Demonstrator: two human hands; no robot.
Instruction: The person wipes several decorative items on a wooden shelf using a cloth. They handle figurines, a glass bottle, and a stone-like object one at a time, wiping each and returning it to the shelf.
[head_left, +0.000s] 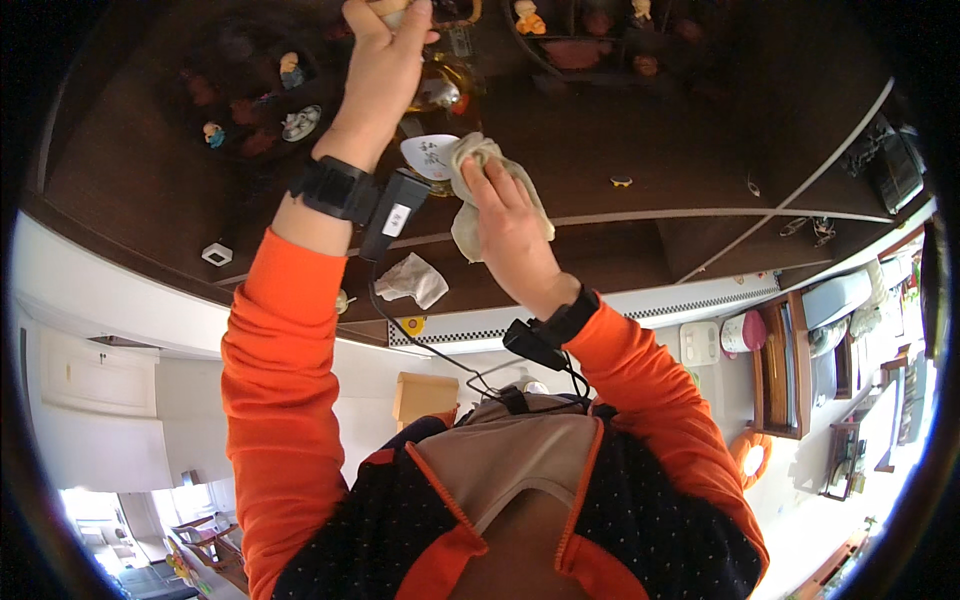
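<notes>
A glass bottle with amber liquid and a white oval label bearing writing stands before me on the dark wooden shelf. My left hand reaches up at the top edge of the view, fingers curled around a pale part at the bottle's top, possibly its stopper; the frame cuts this off. In my right hand is a crumpled beige cloth, pressed against the right side of the label. The cloth hides part of the bottle. Black straps with cabled devices circle both wrists.
Small figurines stand in dark compartments left and upper right. A whitish crumpled cloth lies on the lower ledge. A small white square device is at left. Spectacles lie at right. Cables hang between my wrists.
</notes>
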